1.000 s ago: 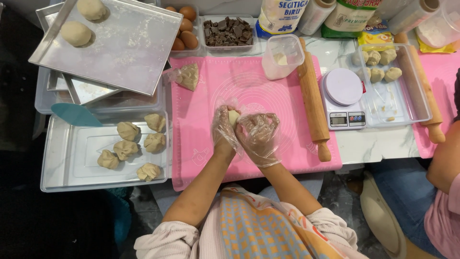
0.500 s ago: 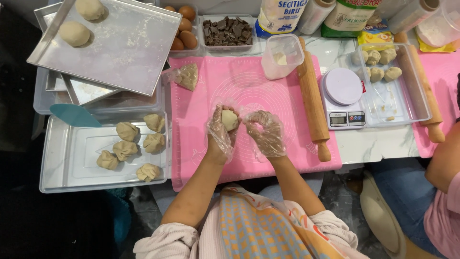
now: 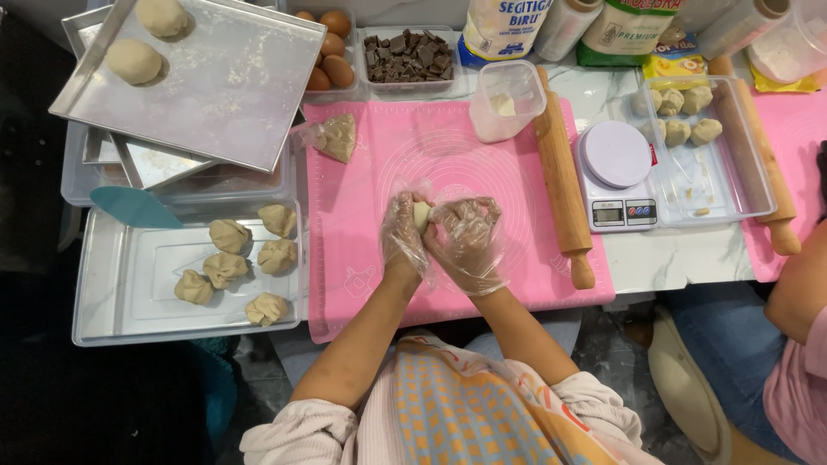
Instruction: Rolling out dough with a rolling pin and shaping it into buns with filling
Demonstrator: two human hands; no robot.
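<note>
A small ball of pale dough is held above the middle of the pink silicone mat. The left hand, in a clear plastic glove, cups the ball from its left side, fingers curled around it. The right hand, likewise gloved, closes on the ball from the right, fingertips pinching at its top; the two hands touch around the dough.

On the mat, toward its far left corner, lies a plastic bag of dough. At the far edge of the mat stands a clear plastic tub, and along its right edge lies a wooden rolling pin. Just right of the mat sits a small digital kitchen scale, and beyond that a clear tray holding several dough pieces.

Left of the mat, a shallow metal tray holds five gathered dough parcels; a teal scraper rests at its far edge. Beyond it, a tilted baking sheet carries two smooth dough balls. Past the mat's far edge are brown eggs and a container of chopped chocolate.

Another person's arm shows to the right of the mat.
</note>
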